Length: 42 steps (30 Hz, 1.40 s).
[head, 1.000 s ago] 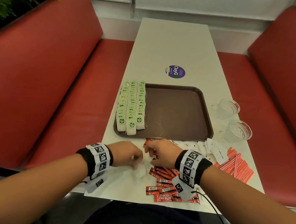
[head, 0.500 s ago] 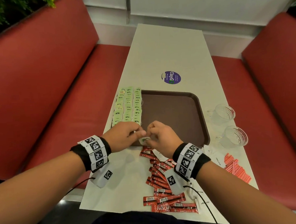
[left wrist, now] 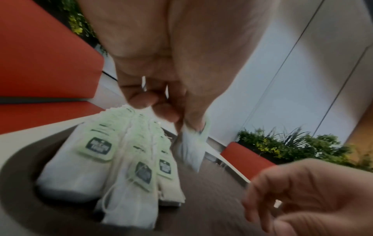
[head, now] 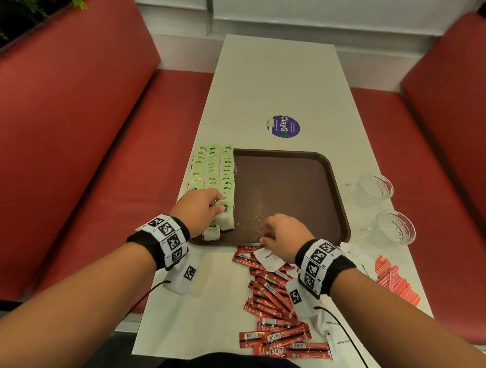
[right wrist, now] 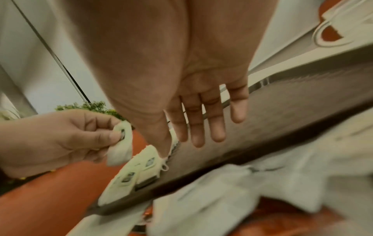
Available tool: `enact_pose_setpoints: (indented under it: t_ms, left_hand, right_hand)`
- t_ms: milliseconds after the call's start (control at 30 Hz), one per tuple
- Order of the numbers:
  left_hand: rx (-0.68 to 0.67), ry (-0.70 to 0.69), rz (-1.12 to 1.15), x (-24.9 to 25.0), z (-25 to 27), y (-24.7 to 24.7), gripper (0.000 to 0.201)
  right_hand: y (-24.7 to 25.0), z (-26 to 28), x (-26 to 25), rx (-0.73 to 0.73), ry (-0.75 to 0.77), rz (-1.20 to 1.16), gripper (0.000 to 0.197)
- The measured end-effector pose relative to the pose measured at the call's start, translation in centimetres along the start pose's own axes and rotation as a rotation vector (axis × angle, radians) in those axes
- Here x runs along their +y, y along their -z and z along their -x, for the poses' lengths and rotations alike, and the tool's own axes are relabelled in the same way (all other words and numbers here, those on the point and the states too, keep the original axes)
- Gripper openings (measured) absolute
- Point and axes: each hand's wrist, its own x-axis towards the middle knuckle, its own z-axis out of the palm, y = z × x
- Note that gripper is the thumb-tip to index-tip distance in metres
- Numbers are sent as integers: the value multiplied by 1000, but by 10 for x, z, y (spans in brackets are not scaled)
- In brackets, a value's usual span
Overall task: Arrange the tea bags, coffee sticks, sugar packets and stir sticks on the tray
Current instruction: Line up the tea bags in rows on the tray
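A: Where was the left hand (head: 199,210)?

B: At the tray's (head: 288,198) nine o'clock edge, low over the near end of the rows of tea bags (head: 214,171). Thumb and fingertips pinched a single tea bag (right wrist: 120,150), which hung from them; in the left wrist view it dangled just at three o'clock of the laid rows.

A: And the rows themselves?

B: Three rows, overlapping like shingles, ran along the tray's nine o'clock side, green tags up. Strings trailed from the nearest ones.

A: The right hand (head: 282,235)?

B: Released. The right wrist view showed its fingers (right wrist: 203,121) straight and slightly spread, holding nothing, hovering above the tray's six o'clock rim. Whether they touched the tray I couldn't tell.

A: What about the rest of the supplies?

B: All off the tray, on the white table (head: 275,76). Red coffee sticks (head: 272,307) lay scattered at six o'clock of the tray, beneath the right wrist. White sugar packets (head: 269,260) lay among them, one just beside the right hand, more towards five o'clock. A pile of red stir sticks (head: 395,282) sat at the table's edge, at four o'clock of the tray.

A: Anything else?

B: Two clear glass cups (head: 378,187) stood at three o'clock of the tray, and a round purple sticker (head: 283,126) at twelve o'clock.
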Motion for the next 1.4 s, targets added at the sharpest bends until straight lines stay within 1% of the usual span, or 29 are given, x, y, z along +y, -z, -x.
enact_pose_setpoints:
  t_ms: [33,67,100,167,233,300,400,467,533,600,667,733,833,967,1033,1067,1133,1167,1233,1300,1400]
  left_hand:
    - [-75,37,-32,-3,-4,-4,25]
    - [-128,56,-57,-5,-7,-9,25]
    - [-151,66,-68,-7,-10,-16,21]
    - [-148,87,-69,-9,-14,-27,13]
    - [-142,122,-87,-8,-18,-35,13]
    - [-117,138,-140,-7,-22,-37,17]
    - [-37,134,-190,-5,-22,-36,31]
    - [-1,121,-209,1,-22,-38,31]
    - [-8,84,-274,11,-21,-40,28]
    - [-44,66,-362,19,-21,-46,33]
    - [-76,85,-414,22,-23,-51,35]
    - [-88,115,-432,21,-25,-55,33]
    - [-96,123,-429,17,-26,-57,32]
    - [-89,92,-379,16,-23,-50,33]
    - [-33,81,-267,13,-21,-39,28]
    - [19,85,-199,10,-20,-32,24]
    - [126,121,-128,-5,-20,-18,18]
    - [156,158,-125,-16,-19,-11,18]
    - [148,246,-153,-41,-17,-1,21]
    - [101,304,-181,-61,-13,3,26]
    - [57,309,-144,-73,-12,2,31]
  right_hand:
    - [-1,-1,7,-30,-25,78,29]
    - [0,0,12,-66,-48,121,26]
    - [-1,1,17,-96,-68,136,24]
    - [-1,2,23,-152,-105,127,24]
    - [-2,1,25,-173,-141,107,25]
    - [-3,-1,24,-170,-166,113,25]
    - [-2,-3,23,-173,-191,110,24]
    - [-1,-4,23,-176,-195,109,23]
    - [0,-3,22,-173,-206,99,21]
    - [0,-3,21,-171,-208,102,20]
    - [0,-3,19,-177,-211,105,19]
    - [-1,-5,19,-184,-211,110,18]
    - [-1,-6,20,-184,-210,126,19]
    - [0,-7,21,-184,-197,132,17]
    - [1,-6,20,-200,-190,148,19]
    - [1,-5,20,-203,-190,158,21]
    - [1,-7,18,-190,-187,174,24]
    - [1,-8,16,-189,-188,171,26]
    - [4,-15,6,-194,-172,137,30]
    - [7,-28,-9,-195,-128,92,33]
    - [10,-52,-33,-180,-71,20,39]
